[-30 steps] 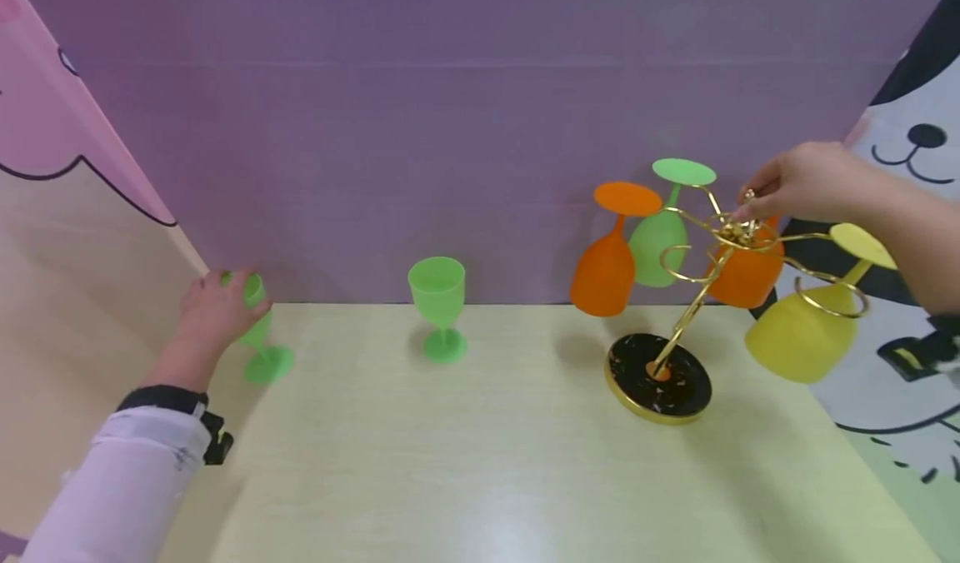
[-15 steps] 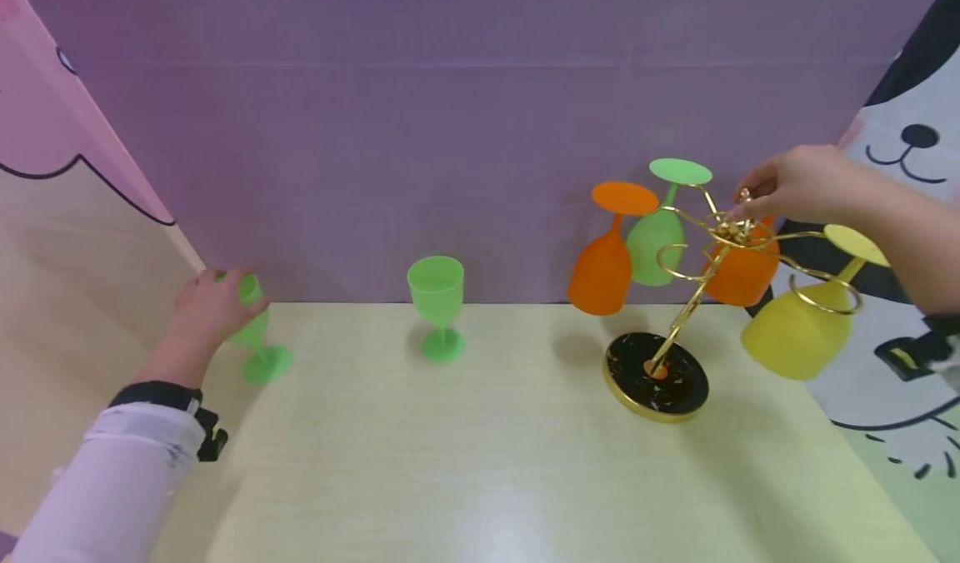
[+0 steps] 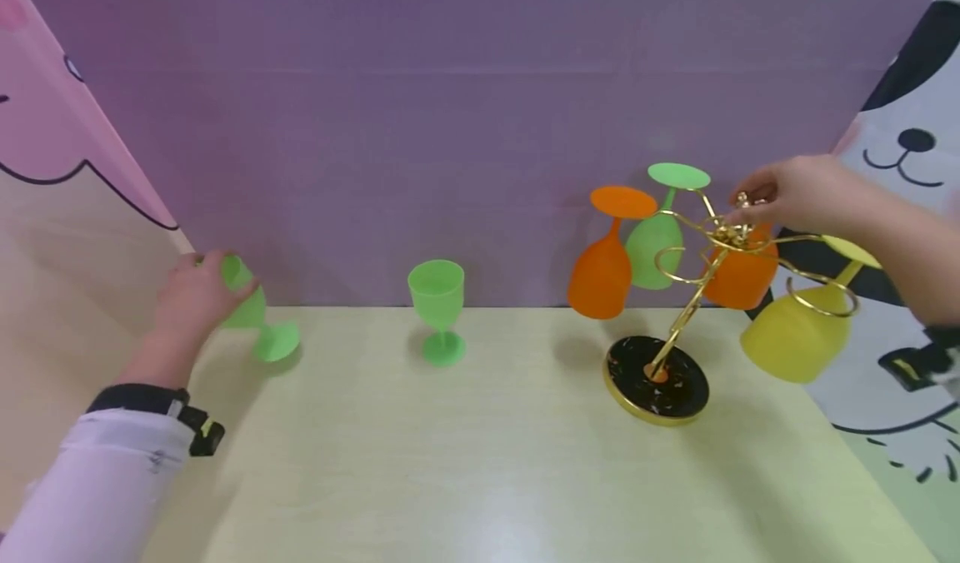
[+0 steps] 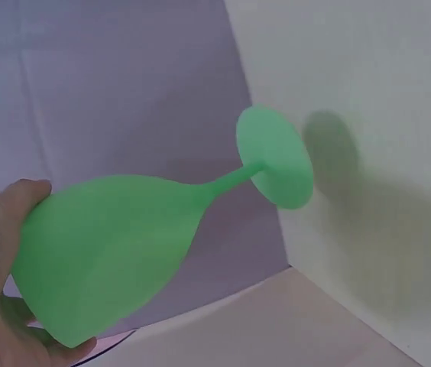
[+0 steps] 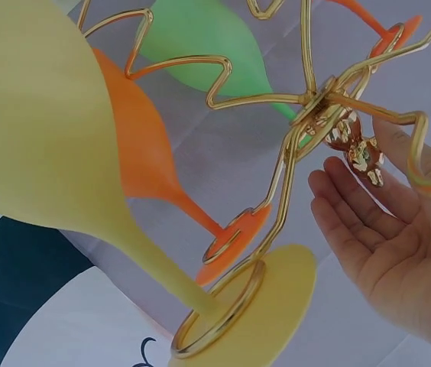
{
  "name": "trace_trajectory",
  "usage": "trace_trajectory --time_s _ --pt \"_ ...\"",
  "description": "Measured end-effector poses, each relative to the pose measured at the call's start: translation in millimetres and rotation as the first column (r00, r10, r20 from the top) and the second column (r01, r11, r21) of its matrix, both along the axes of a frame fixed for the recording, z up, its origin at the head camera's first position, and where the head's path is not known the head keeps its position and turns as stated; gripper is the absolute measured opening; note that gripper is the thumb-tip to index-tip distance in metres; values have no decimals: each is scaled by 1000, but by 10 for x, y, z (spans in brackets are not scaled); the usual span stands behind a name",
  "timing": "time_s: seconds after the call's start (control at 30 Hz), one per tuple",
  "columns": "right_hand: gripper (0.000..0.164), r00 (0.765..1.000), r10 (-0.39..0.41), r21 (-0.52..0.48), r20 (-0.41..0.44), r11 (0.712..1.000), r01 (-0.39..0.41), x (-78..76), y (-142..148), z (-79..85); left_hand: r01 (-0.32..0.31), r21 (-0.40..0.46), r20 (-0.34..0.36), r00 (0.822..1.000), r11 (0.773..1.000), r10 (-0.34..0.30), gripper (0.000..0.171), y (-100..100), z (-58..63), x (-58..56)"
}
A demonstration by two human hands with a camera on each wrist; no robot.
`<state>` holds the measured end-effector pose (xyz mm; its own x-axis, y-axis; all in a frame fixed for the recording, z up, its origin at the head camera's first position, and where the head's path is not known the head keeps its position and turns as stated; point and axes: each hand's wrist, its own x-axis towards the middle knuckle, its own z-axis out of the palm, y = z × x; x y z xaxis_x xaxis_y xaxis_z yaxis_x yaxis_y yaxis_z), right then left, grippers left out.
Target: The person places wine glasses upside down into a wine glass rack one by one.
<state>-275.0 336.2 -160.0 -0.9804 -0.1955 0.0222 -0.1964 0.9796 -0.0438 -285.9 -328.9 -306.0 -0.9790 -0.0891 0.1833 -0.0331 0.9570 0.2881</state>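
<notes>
In the head view, my left hand grips a green plastic goblet by its bowl at the far left. The left wrist view shows this goblet tilted, its foot apart from its shadow on the table. My right hand holds the knob at the top of a gold goblet rack, thumb and finger around it. In the right wrist view, the knob lies by the fingers. Upside down from the rack hang a yellow goblet, a green one and two orange ones.
Another green goblet stands upright on the pale table, between the left hand and the rack. The rack's round black base sits at the right. A purple backdrop rises behind the table, and patterned panels flank both sides.
My left hand has shifted slightly left and tipped its goblet, whose foot has come up off the table. The right hand stays at the rack's top.
</notes>
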Motion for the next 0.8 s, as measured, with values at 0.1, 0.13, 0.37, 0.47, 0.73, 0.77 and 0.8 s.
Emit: trace_trajectory --time_s 0.1,0.13,0.37,0.47,0.73,0.77,0.8 --pt "52 1000 0 2 -14 1000 0 20 8 -29 -27 67 -20 999 997 29 78 40 117 31" --pt "53 1000 0 -1 -20 1000 0 27 9 -37 -32 80 -26 999 996 34 78 50 156 43" --pt "73 999 -10 -32 -49 999 8 133 -29 -50 -65 166 -84 993 984 79 79 118 371 164" --pt "84 996 -43 -84 -80 996 36 229 -70 -33 -81 214 -99 990 974 104 81 146 443 219" --pt "90 959 -5 -161 -285 986 -43 567 -347 33 -103 369 -179 967 924 179 76 273 584 421" --pt "90 952 11 -161 -306 985 -64 616 -396 31 -103 407 -180 965 908 190 75 310 591 447" --pt "89 944 34 -164 -329 982 -93 663 -445 24 -98 449 -184 963 888 199 74 351 594 474"
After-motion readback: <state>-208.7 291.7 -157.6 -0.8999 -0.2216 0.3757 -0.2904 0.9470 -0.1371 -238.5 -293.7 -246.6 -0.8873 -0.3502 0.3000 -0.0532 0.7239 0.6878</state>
